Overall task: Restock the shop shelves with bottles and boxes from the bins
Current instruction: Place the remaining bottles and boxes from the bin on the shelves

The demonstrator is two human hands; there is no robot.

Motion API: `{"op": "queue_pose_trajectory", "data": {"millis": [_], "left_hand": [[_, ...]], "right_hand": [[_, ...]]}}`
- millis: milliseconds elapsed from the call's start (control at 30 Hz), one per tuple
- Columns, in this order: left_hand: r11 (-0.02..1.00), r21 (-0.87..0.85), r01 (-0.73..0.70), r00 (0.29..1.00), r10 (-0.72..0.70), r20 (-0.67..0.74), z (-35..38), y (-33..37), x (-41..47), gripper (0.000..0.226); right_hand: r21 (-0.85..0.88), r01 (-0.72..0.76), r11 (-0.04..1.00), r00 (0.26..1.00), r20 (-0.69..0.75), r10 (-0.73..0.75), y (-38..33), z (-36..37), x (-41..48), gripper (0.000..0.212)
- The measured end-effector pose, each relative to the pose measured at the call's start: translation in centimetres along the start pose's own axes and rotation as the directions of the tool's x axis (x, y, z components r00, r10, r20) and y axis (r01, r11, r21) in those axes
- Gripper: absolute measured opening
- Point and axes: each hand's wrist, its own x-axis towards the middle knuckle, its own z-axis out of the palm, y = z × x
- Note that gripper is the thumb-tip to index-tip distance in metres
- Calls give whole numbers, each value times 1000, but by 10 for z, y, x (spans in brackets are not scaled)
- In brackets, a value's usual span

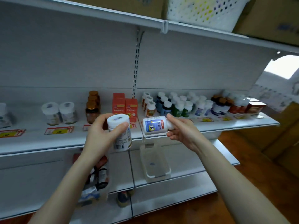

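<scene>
Toward the left end of the middle shelf [32, 143] stand two white-capped jars [59, 113] side by side, then a file of amber bottles [92, 107] and orange boxes [124, 105] running back toward the rear panel. In front of the shelf's front edge, near its middle, the left hand [100, 131] grips a white jar [123, 139] nearly upright, thumb and fingers wrapped round it just under the cap. Below that forearm, on the lower shelf, a clear container [98, 175] holds mixed packets, too blurred to name. Just right of the jar, the right hand [182, 131] pinches a white bottle with a blue label [153, 126] by its cap end, turned sideways with its base pointing left. Under it sits a clear bin [150, 175]. Rows of white-capped bottles [178, 105] fill the shelf's right half, and a white perforated basket [202, 12] rests on the top shelf.
</scene>
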Motion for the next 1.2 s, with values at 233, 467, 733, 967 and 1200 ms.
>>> {"op": "queue_pose_trajectory", "data": {"millis": [233, 467, 733, 967, 1200], "left_hand": [[999, -33, -4, 993, 7, 114, 104, 10, 5, 51], [1000, 5, -17, 971, 15, 239, 185, 13, 26, 41], [1000, -16, -27, 943, 31, 330, 263, 11, 74, 24], [999, 1, -41, 932, 38, 360, 303, 7, 119, 27], [998, 67, -19, 962, 0, 273, 329, 8, 154, 25]], "right_hand": [[-147, 30, 989, 979, -194, -58, 7, -114, 9, 24], [-78, -18, 997, 940, -340, -10, 19, -197, 19, 33], [-41, -30, 999, 904, -428, 10, 17, -250, 52, 36], [-70, 55, 996, 885, -458, -81, -2, -281, 103, 15], [-64, 160, 985, 887, -430, -172, -28, -307, 167, 6]]}}
